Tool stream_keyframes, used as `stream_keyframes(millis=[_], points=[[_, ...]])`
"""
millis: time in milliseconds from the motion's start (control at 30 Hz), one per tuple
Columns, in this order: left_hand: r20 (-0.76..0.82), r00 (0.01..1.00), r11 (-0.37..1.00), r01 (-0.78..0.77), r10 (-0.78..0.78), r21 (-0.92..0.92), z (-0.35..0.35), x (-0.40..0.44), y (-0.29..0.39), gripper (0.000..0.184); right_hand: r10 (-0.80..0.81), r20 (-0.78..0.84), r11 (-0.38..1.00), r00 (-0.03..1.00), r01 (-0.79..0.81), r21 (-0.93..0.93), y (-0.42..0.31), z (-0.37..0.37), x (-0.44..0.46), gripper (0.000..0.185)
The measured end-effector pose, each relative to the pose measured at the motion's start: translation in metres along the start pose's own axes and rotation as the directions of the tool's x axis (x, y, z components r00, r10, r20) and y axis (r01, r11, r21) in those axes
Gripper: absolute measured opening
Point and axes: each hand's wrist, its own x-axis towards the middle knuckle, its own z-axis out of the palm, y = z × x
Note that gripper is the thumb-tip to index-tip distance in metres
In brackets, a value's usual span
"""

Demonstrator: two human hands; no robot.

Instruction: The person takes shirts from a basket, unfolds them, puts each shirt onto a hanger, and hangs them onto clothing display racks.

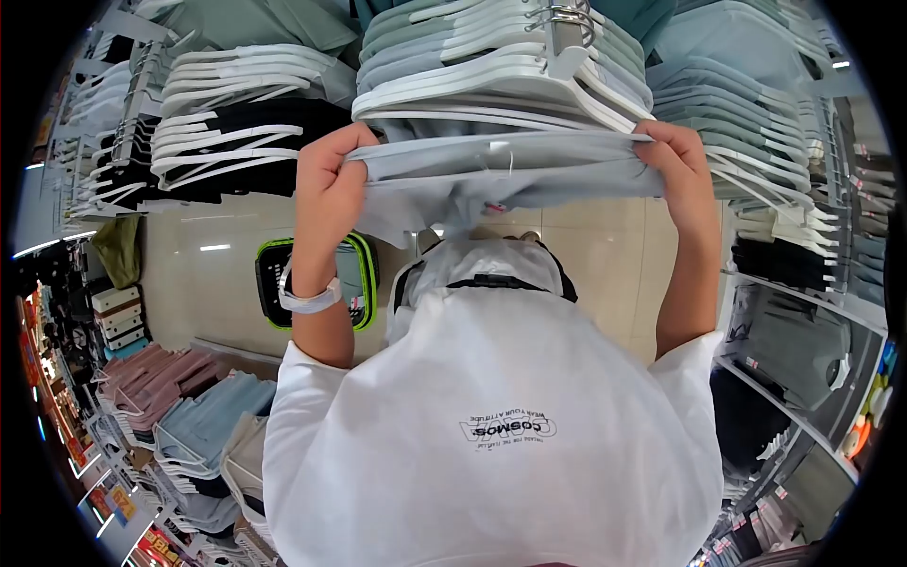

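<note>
A light grey garment point(444, 189) is stretched sideways between my two hands, its open waist edge facing up. My left hand point(331, 175) pinches the edge at the left end, and a white watch is on that wrist. At the right end, my right hand point(678, 175) grips the other corner of the same edge. Just beyond the garment, white hangers point(453, 80) with grey and green clothes hang from a metal rail, close to both hands. A small pinkish label shows at the garment's middle.
Black clothes on white hangers point(227, 151) hang at the left, grey-green clothes point(756, 113) at the right. A black basket with a green rim point(369, 274) stands on the tiled floor point(203, 283). Pink clothes point(161, 378) lie lower left; shelves point(803, 293) are at the right.
</note>
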Motion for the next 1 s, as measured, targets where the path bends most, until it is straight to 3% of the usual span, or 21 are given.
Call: stream_keyframes(millis=[167, 267, 333, 367, 433, 467, 533, 600, 667, 800, 867, 1000], points=[[-0.031, 0.999, 0.990, 0.022, -0.017, 0.142, -0.004, -0.007, -0.006, 0.010, 0.020, 0.033, 0.999, 0.999, -0.022, 0.036, 0.008, 0.002, -0.005, 0.011], [0.017, 0.999, 0.993, 0.038, -0.040, 0.116, -0.002, -0.014, -0.005, 0.010, 0.104, -0.084, 0.992, 0.991, -0.098, 0.075, 0.009, 0.005, -0.010, 0.009], [0.050, 0.998, 0.996, 0.043, -0.047, 0.078, 0.000, -0.017, -0.005, 0.009, 0.096, 0.240, 0.995, 0.966, -0.092, -0.028, 0.015, -0.006, -0.011, 0.009], [0.106, 0.988, 0.991, 0.118, -0.110, -0.071, 0.000, -0.021, -0.008, 0.009, 0.093, 0.235, 0.996, 0.967, -0.089, -0.029, 0.014, -0.008, -0.010, 0.009], [0.185, 0.965, 0.927, 0.237, -0.188, -0.291, 0.005, -0.030, -0.012, 0.008, 0.083, 0.639, 0.981, 0.764, 0.050, -0.188, 0.014, -0.011, -0.008, 0.010], [0.185, 0.965, 0.928, 0.233, -0.184, -0.290, 0.009, -0.034, -0.009, 0.008, 0.080, 0.638, 0.981, 0.766, 0.054, -0.188, 0.014, -0.011, -0.006, 0.010], [0.201, 0.932, 0.866, 0.356, -0.302, -0.352, 0.018, -0.043, -0.002, 0.007, -0.111, 0.561, 0.963, 0.821, 0.228, -0.142, 0.018, -0.007, 0.000, 0.006], [0.184, 0.929, 0.861, 0.366, -0.320, -0.353, 0.022, -0.049, 0.001, 0.009, -0.233, 0.118, 0.959, 0.965, 0.249, -0.139, 0.034, 0.001, 0.015, 0.007], [0.160, 0.952, 0.876, 0.303, -0.261, -0.376, 0.026, -0.053, 0.001, 0.013, -0.439, -0.202, 0.853, 0.875, 0.335, -0.401, 0.041, 0.006, 0.040, 0.011], [0.113, 0.949, 0.897, 0.316, -0.295, -0.309, 0.030, -0.062, 0.000, 0.013, -0.542, -0.178, 0.765, 0.822, 0.394, -0.509, 0.036, 0.014, 0.067, 0.016], [0.080, 0.948, 0.901, 0.316, -0.307, -0.297, 0.030, -0.066, 0.001, 0.014, -0.491, -0.060, 0.785, 0.869, 0.412, -0.463, 0.040, 0.013, 0.071, 0.020], [-0.008, 0.958, 0.908, 0.271, -0.288, -0.319, 0.027, -0.071, -0.002, 0.012, -0.379, 0.009, 0.826, 0.925, 0.343, -0.447, 0.044, 0.009, 0.076, 0.022]])
